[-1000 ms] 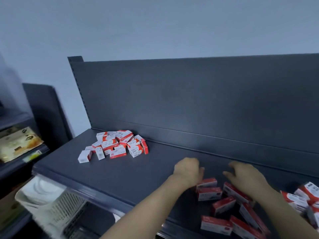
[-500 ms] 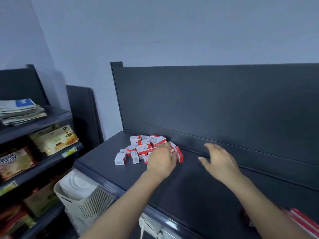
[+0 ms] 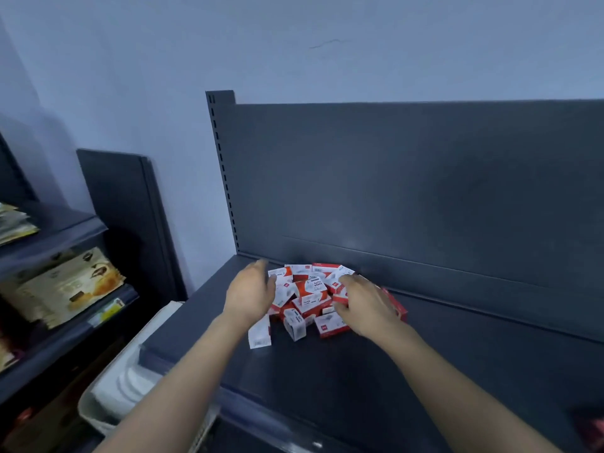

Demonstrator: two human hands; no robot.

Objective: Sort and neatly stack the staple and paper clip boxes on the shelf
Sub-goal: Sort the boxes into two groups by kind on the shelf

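Note:
A loose heap of several small red-and-white boxes (image 3: 310, 295) lies on the dark grey shelf (image 3: 359, 380), against its back panel near the left end. My left hand (image 3: 251, 295) hovers at the heap's left side, fingers relaxed and slightly spread, holding nothing. My right hand (image 3: 366, 305) reaches over the heap's right side, fingers extended down onto the boxes, and hides part of them. One white box (image 3: 260, 333) stands apart at the front left of the heap. A red box (image 3: 397, 307) pokes out behind my right hand.
A white plastic basket (image 3: 108, 403) with white items sits below the shelf's left end. Another shelf unit on the left holds packaged goods (image 3: 62, 286). A blurred red object (image 3: 591, 426) shows at the lower right edge. The shelf's front lip (image 3: 261, 416) runs diagonally.
The view has swung left, away from the larger red boxes on the right. Both hands moved from those boxes to the small-box heap and now flank it.

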